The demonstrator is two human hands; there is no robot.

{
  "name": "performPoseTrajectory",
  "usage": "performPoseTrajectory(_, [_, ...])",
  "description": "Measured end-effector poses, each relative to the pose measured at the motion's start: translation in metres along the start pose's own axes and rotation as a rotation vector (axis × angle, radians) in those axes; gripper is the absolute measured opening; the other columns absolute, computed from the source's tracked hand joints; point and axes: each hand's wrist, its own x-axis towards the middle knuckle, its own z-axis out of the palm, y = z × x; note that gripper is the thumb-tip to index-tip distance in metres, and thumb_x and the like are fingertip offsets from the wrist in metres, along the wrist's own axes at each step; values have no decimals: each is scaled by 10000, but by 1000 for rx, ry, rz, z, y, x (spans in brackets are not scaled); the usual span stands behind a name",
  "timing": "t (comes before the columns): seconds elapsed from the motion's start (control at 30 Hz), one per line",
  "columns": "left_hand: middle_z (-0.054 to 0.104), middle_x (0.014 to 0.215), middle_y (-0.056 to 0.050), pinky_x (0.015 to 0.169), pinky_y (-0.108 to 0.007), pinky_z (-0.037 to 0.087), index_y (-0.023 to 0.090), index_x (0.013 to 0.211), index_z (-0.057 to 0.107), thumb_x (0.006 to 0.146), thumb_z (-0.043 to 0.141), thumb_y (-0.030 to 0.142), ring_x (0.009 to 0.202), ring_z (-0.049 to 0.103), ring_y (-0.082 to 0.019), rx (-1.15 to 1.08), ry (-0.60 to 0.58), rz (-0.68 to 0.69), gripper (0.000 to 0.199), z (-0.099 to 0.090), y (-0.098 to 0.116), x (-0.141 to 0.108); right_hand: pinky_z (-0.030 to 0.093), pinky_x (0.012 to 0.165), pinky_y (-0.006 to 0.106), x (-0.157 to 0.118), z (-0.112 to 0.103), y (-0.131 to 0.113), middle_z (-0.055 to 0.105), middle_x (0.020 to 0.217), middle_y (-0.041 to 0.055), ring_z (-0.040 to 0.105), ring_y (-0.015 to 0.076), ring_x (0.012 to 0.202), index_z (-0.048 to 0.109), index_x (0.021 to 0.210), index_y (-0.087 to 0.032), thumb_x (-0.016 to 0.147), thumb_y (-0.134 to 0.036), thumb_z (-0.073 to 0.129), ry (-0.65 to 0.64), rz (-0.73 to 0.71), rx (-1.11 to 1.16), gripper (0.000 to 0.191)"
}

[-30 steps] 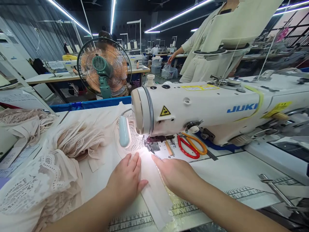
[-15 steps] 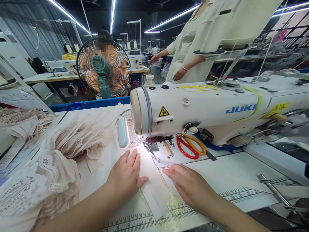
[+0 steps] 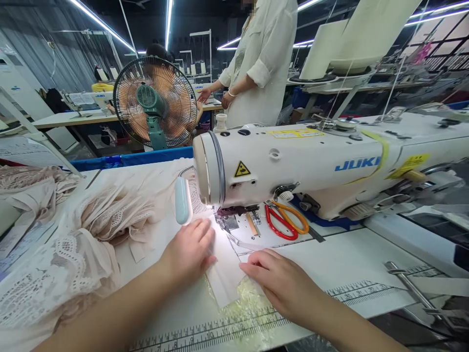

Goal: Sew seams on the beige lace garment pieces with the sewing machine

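My left hand [image 3: 192, 247] lies with its fingers flat on a pale fabric strip [image 3: 224, 281], just in front of the sewing machine head [image 3: 238, 171]. The strip runs from the lit needle area toward me. At its right edge, my right hand [image 3: 273, 276] has its thumb and fingertips pinched together on the fabric. A thin pale tape [image 3: 238, 240] leads from the needle area to the right fingers, which hide its end. Lace fabric [image 3: 198, 198] lies behind the small lamp [image 3: 182, 200]. The needle itself is hidden.
Red-and-orange-handled scissors [image 3: 286, 220] rest on the machine bed. Piled lace pieces [image 3: 110, 215] cover the left. A printed ruler [image 3: 205, 335] runs along the front edge; a metal rod [image 3: 410, 283] stands at right. Beyond are a fan [image 3: 154, 102] and a standing person [image 3: 260, 63].
The fabric strip has moved away from me toward the needle, its near end now farther from the ruler. Both hands remain on it. The standing person has shifted left.
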Motion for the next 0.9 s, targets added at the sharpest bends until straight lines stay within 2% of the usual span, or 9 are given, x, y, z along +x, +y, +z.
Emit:
performPoseTrajectory(0.07, [518,1233,-112,919,-361,469,87,1105,600,864,420,232,1095,501,-226,-35,156,191,334,-1,13,-4,288,679,190,0,0,-1,476,876,37,353,95,809,547,1019,-208,747,-14,367,-53,9,-14,380])
performPoseTrajectory(0.1, [558,1162,-91,846,-302,497,96,1047,616,868,406,214,997,538,-183,-68,171,255,299,-2,22,-7,284,681,193,0,0,-2,474,884,37,352,98,815,548,991,-203,754,-22,368,-75,20,-15,349])
performPoseTrajectory(0.2, [577,1041,-59,662,-294,503,116,1021,597,841,490,371,812,531,-158,-115,42,314,330,-4,42,-11,271,685,200,1,0,-3,475,901,34,348,101,818,534,936,-187,766,-34,371,-106,30,-6,280])
performPoseTrajectory(0.27, [564,1034,-54,645,-315,483,123,1066,566,817,519,444,817,513,-169,-103,-7,309,410,-4,47,-13,264,688,200,1,1,-3,474,899,34,344,101,820,528,922,-181,753,-29,383,-109,28,-11,269])
performPoseTrajectory(0.43, [551,1023,-43,648,-312,420,136,1043,551,854,462,314,831,487,-158,-97,-20,304,274,-1,39,-12,237,693,200,5,3,-1,476,909,27,332,98,826,528,967,-199,754,-43,405,-117,8,-89,292])
performPoseTrajectory(0.53, [548,1064,-41,653,-308,390,137,1037,553,862,433,214,832,478,-148,-76,26,319,226,0,32,-11,210,675,199,10,4,-1,467,893,33,313,94,803,533,998,-211,761,-64,406,-136,2,-117,306])
performPoseTrajectory(0.67, [552,1083,-30,650,-307,363,133,1037,550,851,439,159,806,460,-135,-51,71,332,218,1,23,-9,120,603,221,19,2,-1,440,811,44,249,89,712,548,1011,-217,792,-107,386,-266,69,-181,294])
performPoseTrajectory(0.77, [550,1097,-19,652,-311,360,129,1058,543,849,450,169,802,447,-137,-35,76,333,232,3,16,-6,83,576,240,25,1,0,458,798,41,229,89,667,504,1186,-283,825,-160,376,-359,104,-258,403])
performPoseTrajectory(0.9, [557,1111,-8,692,-313,363,135,1071,556,872,434,166,840,462,-140,-28,115,333,236,8,8,-1,76,555,243,34,-2,-1,517,818,27,332,88,655,378,1332,-349,831,-200,387,-504,176,-334,523])
